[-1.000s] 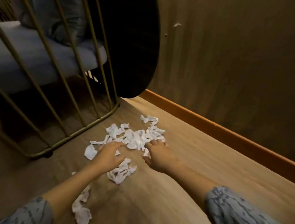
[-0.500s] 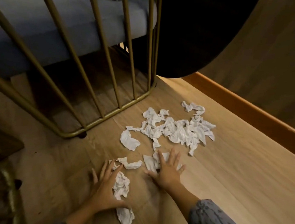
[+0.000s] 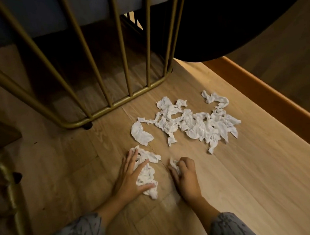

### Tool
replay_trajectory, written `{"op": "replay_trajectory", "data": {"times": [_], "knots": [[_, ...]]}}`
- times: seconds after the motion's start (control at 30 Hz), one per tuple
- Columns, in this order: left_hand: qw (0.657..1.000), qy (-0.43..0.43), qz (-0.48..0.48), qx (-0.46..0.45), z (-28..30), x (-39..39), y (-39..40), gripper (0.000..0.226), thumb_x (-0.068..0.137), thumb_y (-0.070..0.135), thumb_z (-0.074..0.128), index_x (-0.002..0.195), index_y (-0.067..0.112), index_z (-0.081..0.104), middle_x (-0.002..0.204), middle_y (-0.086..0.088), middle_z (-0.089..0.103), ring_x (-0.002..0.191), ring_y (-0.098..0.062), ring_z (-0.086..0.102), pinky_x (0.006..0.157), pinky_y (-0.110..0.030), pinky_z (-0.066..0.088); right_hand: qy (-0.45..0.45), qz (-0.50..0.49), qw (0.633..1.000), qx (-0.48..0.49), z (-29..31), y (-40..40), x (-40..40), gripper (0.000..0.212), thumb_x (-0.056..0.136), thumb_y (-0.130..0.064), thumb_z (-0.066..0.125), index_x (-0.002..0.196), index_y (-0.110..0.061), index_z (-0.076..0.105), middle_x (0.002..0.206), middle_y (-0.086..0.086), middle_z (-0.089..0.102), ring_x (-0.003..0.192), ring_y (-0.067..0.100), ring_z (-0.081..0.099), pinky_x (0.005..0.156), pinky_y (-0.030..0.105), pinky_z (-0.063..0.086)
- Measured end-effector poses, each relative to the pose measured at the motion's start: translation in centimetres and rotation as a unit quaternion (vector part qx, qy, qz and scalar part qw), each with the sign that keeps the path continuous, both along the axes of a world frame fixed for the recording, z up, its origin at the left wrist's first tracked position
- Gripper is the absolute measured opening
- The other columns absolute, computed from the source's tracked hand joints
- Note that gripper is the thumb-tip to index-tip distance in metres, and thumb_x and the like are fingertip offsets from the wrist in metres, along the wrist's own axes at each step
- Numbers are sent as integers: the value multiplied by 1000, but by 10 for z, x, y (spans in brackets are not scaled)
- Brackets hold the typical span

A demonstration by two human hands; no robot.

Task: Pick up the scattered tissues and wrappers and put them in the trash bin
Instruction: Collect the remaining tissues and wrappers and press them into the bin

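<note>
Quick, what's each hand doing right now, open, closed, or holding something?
Left hand: open, fingers spread flat on a crumpled tissue.
Right hand: closed, fingers curled around a small tissue wad.

A gold wire frame (image 3: 104, 113) stands on the wooden floor (image 3: 245, 183), beside perhaps a dark tabletop (image 3: 225, 28).

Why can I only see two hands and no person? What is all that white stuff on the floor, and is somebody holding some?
The camera sits on the person's head and looks down, so you see only their arms and hands. The white stuff is crumpled tissues. A big pile of tissues lies on the wooden floor, next to a gold metal frame. The left hand rests flat, fingers spread, on a tissue strip. The right hand is curled around a small tissue wad. No trash bin shows in this picture.
</note>
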State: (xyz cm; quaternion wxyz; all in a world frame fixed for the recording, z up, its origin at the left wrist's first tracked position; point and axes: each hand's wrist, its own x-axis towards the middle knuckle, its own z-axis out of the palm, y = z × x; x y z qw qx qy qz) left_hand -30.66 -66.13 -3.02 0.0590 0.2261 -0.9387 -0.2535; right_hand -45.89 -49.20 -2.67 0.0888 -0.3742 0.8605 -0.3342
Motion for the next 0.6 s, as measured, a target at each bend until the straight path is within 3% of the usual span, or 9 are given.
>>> {"op": "replay_trajectory", "data": {"times": [0.1, 0.17, 0.23, 0.3, 0.37, 0.47, 0.53, 0.6], "knots": [[994, 92, 30, 46, -12, -14, -6, 37, 73, 36, 81, 99, 15, 65, 139, -7, 51, 139, -18, 32, 110, -41, 34, -7, -70, 997, -8, 15, -17, -28, 29, 93, -33, 61, 72, -17, 50, 78, -5, 42, 74, 12, 40, 66, 24, 30], [985, 115, 95, 85, -11, -23, -8, 29, 68, 10, 83, 87, 10, 63, 108, -6, 63, 111, -13, 50, 87, -43, 50, 4, -75, 997, -7, 28, -32, -45, 33, 95, -31, 59, 68, -20, 43, 70, -8, 37, 67, 13, 38, 62, 25, 25], [965, 135, 174, 141, -3, -35, -12, 33, 67, 1, 82, 89, 12, 59, 91, 1, 60, 88, -12, 54, 75, -35, 52, 2, -60, 998, -9, 36, -52, -60, 25, 95, -23, 58, 75, -19, 44, 72, -5, 42, 70, 15, 41, 61, 27, 27], [938, 175, 231, 191, 5, -48, -18, 39, 70, -5, 77, 100, 13, 60, 96, 4, 61, 88, -6, 58, 77, -21, 50, -38, -53, 998, -27, 43, -72, -74, 7, 95, -12, 53, 93, -18, 48, 87, 0, 51, 85, 20, 48, 69, 29, 38], [928, 209, 257, 170, 12, -64, -28, 39, 74, -10, 70, 107, 9, 66, 105, 1, 62, 91, -2, 58, 79, -12, 50, -47, -43, 998, -24, 45, -90, -85, 27, 94, -2, 48, 117, -15, 52, 113, 7, 56, 107, 24, 50, 87, 29, 40], [933, 218, 268, 105, 14, -86, -47, 16, 74, -10, 69, 84, 1, 72, 100, -6, 57, 84, -17, 59, 78, -23, 53, -23, 30, 998, 52, 39, -108, -98, 46, 96, -1, 47, 140, -13, 46, 147, 10, 41, 138, 30, 32, 111, 33, 28], [949, 173, 249, 79, 3, -98, -58, 15, 70, 3, 75, 84, 1, 71, 119, -11, 54, 107, -32, 54, 94, -40, 49, -10, 92, 988, 123, 26, -110, -98, 52, 100, -12, 44, 150, -19, 32, 160, 3, 21, 149, 27, 9, 121, 43, 12], [967, 131, 207, 63, -8, -104, -62, 39, 64, 32, 83, 88, 5, 70, 143, -12, 43, 134, -33, 36, 112, -45, 33, 5, 130, 976, 175, 12, -105, -91, 52, 104, -23, 38, 153, -26, 22, 162, -3, 9, 150, 22, -3, 121, 44, -2]]}}
